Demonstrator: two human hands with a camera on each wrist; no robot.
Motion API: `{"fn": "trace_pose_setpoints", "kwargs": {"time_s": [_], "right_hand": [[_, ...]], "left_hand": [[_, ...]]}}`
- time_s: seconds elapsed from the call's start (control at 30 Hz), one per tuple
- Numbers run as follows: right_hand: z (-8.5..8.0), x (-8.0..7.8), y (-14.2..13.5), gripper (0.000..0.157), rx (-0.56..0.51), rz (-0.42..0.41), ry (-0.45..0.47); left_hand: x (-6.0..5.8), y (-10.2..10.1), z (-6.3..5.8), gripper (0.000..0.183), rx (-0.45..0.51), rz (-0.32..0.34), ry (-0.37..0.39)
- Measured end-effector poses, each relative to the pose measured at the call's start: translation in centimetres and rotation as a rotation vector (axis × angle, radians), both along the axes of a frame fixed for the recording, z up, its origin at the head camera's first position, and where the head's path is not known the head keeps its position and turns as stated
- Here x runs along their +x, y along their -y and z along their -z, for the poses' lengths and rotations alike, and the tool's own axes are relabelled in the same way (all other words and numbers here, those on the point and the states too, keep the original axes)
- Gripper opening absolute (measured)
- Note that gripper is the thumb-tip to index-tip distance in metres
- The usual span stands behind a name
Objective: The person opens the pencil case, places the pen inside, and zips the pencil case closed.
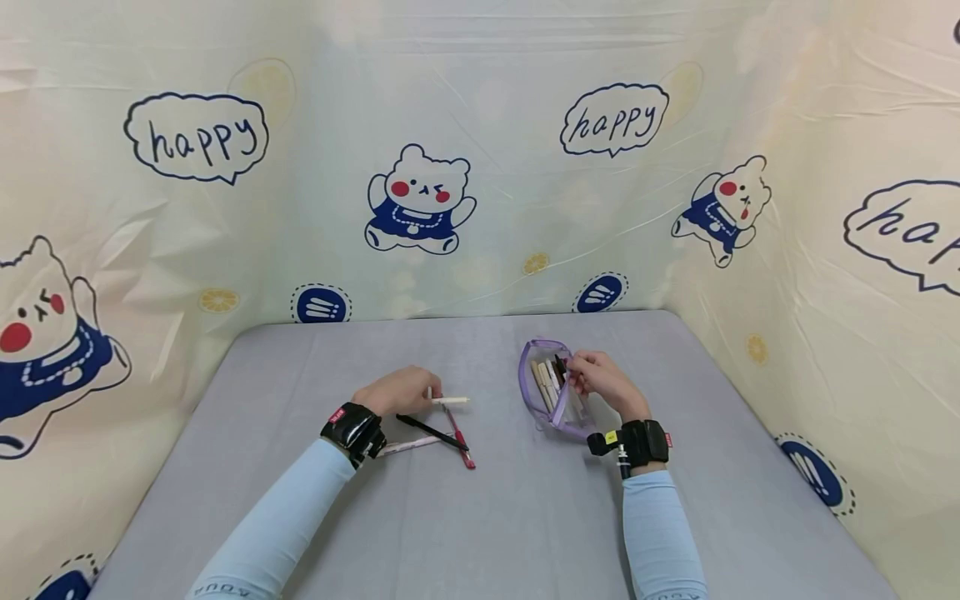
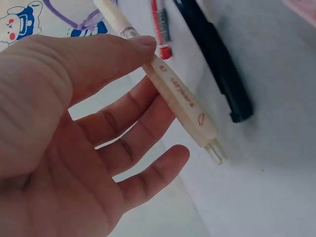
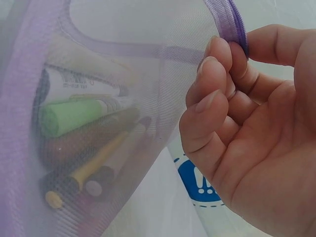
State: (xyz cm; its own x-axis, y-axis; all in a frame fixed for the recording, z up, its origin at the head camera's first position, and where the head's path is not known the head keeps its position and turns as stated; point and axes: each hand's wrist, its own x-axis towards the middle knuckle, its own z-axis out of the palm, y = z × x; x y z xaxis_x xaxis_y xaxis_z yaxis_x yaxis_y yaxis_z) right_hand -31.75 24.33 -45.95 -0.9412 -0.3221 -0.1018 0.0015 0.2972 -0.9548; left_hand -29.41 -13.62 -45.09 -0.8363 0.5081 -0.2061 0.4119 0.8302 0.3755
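My left hand [image 1: 401,390] pinches a cream pen [image 2: 185,101] between thumb and fingers, just above the table. Below and beside it lie a black pen [image 1: 429,430], a red pen [image 1: 460,439] and a pale pinkish pen [image 1: 408,447], loosely crossed. With thumb and fingertips, my right hand [image 1: 603,383] grips the zipped edge [image 3: 229,24] of a purple-trimmed mesh pencil case [image 1: 525,390], whose top is unzipped. Several pens and markers lie inside, among them a green-ended marker [image 3: 69,117] seen through the mesh.
The grey-covered table [image 1: 510,517] extends around both hands. Behind it and at its sides hangs a printed curtain [image 1: 495,108] with bears and "happy" bubbles.
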Motion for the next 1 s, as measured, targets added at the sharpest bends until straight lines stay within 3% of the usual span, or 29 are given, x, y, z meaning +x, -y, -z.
{"fn": "trace_pose_setpoints", "kwargs": {"time_s": [0.53,1.0], "right_hand": [[0.1,-0.1,-1.0,0.029,-0.006,0.004,0.011],[0.0,0.0,0.0,0.023,-0.003,0.017,0.021]], "left_hand": [[-1.5,-3.9,-1.3,0.019,0.055,0.057,-0.03],[-2.7,-7.7,-1.1,0.026,0.263,-0.171,0.143]]}}
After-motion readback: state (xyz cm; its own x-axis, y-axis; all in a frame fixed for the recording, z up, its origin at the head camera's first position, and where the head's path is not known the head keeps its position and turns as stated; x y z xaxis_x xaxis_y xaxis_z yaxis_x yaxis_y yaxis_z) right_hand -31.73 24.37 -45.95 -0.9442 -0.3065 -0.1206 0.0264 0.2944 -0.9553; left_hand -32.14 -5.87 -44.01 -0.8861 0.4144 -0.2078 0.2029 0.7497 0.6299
